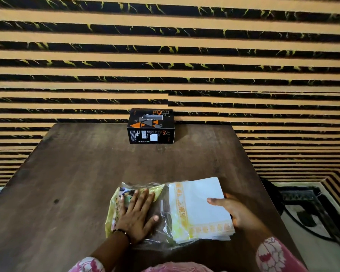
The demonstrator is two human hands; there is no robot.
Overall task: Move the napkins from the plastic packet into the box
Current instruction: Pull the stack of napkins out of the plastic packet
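Observation:
A stack of white napkins (200, 211) with a yellow patterned border lies at the near edge of the table, its left end still inside a clear and yellow plastic packet (126, 191). My left hand (137, 213) rests flat on the packet, fingers spread, pressing it down. My right hand (234, 211) grips the right side of the napkin stack, thumb on top. A black box (151, 126) with orange and grey triangles and a slot in its top stands at the far edge of the table, well away from both hands.
The dark wooden table (86, 163) stands against a wall of orange and black stripes. To the right of the table a patterned rug (312, 213) covers the floor. Pink floral sleeves show at the bottom of the view.

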